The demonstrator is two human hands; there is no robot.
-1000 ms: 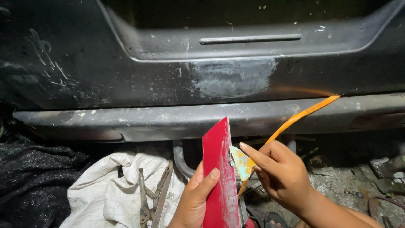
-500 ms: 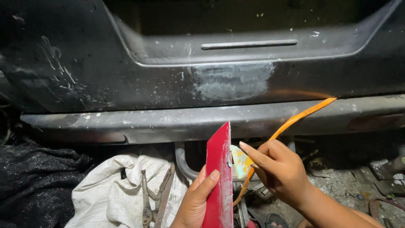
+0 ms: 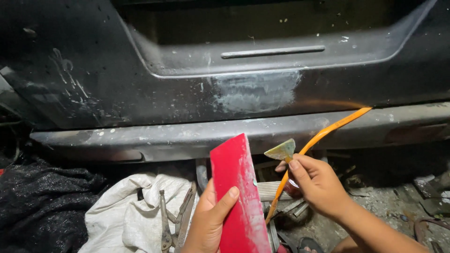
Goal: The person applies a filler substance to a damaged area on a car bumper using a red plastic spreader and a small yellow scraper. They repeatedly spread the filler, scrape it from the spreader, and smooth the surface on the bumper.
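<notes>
My left hand point(image 3: 208, 224) grips a flat red board point(image 3: 236, 192) by its lower left edge, holding it upright and slightly tilted. To its right, my right hand point(image 3: 316, 183) holds a small putty scraper point(image 3: 281, 151) whose blade, smeared with pale filler, points up and left. A long orange strip point(image 3: 323, 132) passes by that hand and runs up right to the panel. Straight ahead is a dark car body panel point(image 3: 140, 89) with a grey sanded filler patch point(image 3: 255, 91) near its middle.
A white cloth sack point(image 3: 126, 215) lies at lower left with metal pliers point(image 3: 168, 220) on it. A dark fabric heap point(image 3: 37, 206) sits further left. Metal parts and debris cover the ground at lower right point(image 3: 422, 197). A dusty sill point(image 3: 187, 136) runs under the panel.
My right hand has lifted the scraper clear of the red board's right edge, so its filler-coated blade now shows above my fingers. The view has shifted slightly.
</notes>
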